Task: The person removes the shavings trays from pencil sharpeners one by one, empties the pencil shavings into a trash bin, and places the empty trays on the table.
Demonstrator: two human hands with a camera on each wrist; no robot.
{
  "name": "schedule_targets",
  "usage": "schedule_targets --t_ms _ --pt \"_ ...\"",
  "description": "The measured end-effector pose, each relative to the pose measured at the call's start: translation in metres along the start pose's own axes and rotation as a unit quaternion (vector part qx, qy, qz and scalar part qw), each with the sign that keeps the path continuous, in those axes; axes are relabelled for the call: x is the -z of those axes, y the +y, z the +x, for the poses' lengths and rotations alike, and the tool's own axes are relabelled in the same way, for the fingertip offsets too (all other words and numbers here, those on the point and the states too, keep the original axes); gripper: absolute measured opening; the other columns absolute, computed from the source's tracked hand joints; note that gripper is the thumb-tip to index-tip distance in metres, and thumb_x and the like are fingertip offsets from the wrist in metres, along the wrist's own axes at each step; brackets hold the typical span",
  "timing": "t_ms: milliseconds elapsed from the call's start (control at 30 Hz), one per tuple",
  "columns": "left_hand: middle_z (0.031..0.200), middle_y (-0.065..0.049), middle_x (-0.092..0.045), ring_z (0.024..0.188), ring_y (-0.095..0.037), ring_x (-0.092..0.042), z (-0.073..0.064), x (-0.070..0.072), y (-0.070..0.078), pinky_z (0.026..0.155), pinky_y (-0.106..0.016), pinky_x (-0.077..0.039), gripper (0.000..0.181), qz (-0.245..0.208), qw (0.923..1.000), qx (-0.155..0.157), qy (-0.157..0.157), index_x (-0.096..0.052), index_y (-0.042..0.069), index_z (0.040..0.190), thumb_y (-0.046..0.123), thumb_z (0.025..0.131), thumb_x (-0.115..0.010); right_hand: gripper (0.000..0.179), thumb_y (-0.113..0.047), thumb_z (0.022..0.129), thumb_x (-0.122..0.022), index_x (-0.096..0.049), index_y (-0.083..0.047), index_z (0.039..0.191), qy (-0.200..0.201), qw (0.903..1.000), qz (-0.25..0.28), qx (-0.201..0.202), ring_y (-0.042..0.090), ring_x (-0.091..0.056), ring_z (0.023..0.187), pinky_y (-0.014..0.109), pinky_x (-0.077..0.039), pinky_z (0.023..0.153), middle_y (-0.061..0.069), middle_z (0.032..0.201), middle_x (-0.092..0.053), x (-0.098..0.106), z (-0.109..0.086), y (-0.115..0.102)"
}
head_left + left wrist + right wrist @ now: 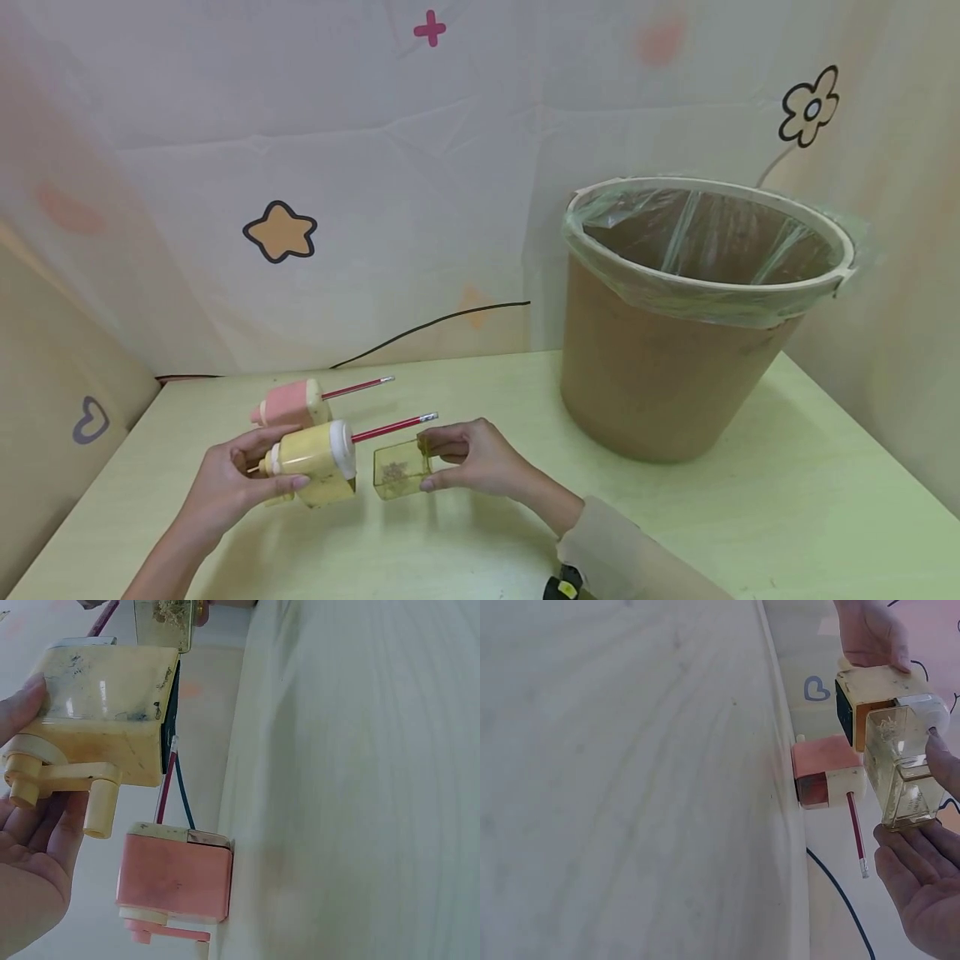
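My left hand (217,487) grips a yellow crank pencil sharpener (309,454) around its crank end, clear above the table in the left wrist view. A red pencil (386,429) sticks out of its white front. To the right, my right hand (491,458) pinches a clear yellowish shavings drawer (400,469) between thumb and fingers, with some pencil shavings (172,613) inside. The drawer is out of the sharpener, a short gap away in the head view. Behind the yellow sharpener stands a pink crank sharpener (287,404) with a red pencil (358,387) in it.
A large brown bin (652,383) with a clear plastic liner (675,304) over its rim stands at the right back of the pale table (780,508). A printed curtain (420,225) hangs behind. A small black and yellow object (564,583) shows by the right sleeve.
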State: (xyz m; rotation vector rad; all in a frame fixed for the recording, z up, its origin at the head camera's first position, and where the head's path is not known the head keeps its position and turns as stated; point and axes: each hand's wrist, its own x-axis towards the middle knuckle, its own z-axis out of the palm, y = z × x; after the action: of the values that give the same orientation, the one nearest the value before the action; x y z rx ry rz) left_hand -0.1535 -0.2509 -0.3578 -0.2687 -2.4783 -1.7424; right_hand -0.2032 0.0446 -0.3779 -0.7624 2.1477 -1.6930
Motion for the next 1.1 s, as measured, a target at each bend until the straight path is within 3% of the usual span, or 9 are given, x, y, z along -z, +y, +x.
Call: schedule_targets --t_ms 133,367,700,933,1100 --pt "0.097 0.018 -0.065 0.076 -0.010 -0.062 0.000 -0.001 -0.003 0.065 -0.025 -0.052 0.054 -0.002 1.0000 0.006 -0.002 -0.056 0.000 0.119 -0.001 0.069 -0.075 0.054 -0.006 0.072 -0.076 -0.054 0.005 0.121 -0.005 1.0000 0.002 0.000 0.025 -0.059 0.105 0.035 -0.043 0.092 0.017 0.118 -0.059 0.001 -0.003 0.002" --pt "0.097 0.018 -0.065 0.077 -0.010 -0.062 0.001 -0.003 -0.007 0.065 -0.025 -0.052 0.053 0.007 1.0000 0.004 -0.005 -0.055 -0.002 0.118 0.000 0.069 -0.076 0.056 -0.011 0.072 -0.077 -0.055 0.003 0.121 -0.013 0.9996 -0.025 -0.006 0.022 -0.059 0.105 0.028 -0.045 0.090 0.014 0.118 -0.060 0.003 -0.008 0.005" --pt "0.097 0.015 -0.065 0.081 -0.010 -0.061 -0.002 -0.004 -0.008 0.067 -0.027 -0.052 0.059 0.028 0.9985 0.046 -0.006 -0.053 -0.003 0.120 0.007 0.068 -0.079 0.056 -0.011 0.070 -0.078 -0.056 0.001 0.120 -0.021 0.9991 -0.031 -0.017 0.020 -0.059 0.104 0.025 -0.045 0.088 0.011 0.114 -0.062 0.004 -0.015 0.004" --pt "0.101 0.009 -0.066 0.083 -0.009 -0.062 -0.001 -0.004 -0.011 0.068 -0.027 -0.052 0.059 0.034 0.9981 0.049 -0.014 -0.052 -0.003 0.119 0.007 0.068 -0.078 0.055 -0.010 0.071 -0.078 -0.056 0.002 0.120 -0.027 0.9992 -0.024 -0.017 0.024 -0.058 0.107 0.028 -0.045 0.089 0.013 0.114 -0.062 0.005 -0.019 0.001" --pt "0.106 -0.005 -0.066 0.084 -0.007 -0.061 -0.001 -0.005 -0.012 0.068 -0.027 -0.052 0.058 0.048 0.9971 0.057 -0.016 -0.053 -0.003 0.117 0.009 0.067 -0.079 0.055 -0.009 0.071 -0.078 -0.056 0.002 0.120 -0.030 0.9992 -0.022 -0.016 0.024 -0.058 0.107 0.029 -0.045 0.090 0.013 0.115 -0.062 0.005 -0.022 0.000"
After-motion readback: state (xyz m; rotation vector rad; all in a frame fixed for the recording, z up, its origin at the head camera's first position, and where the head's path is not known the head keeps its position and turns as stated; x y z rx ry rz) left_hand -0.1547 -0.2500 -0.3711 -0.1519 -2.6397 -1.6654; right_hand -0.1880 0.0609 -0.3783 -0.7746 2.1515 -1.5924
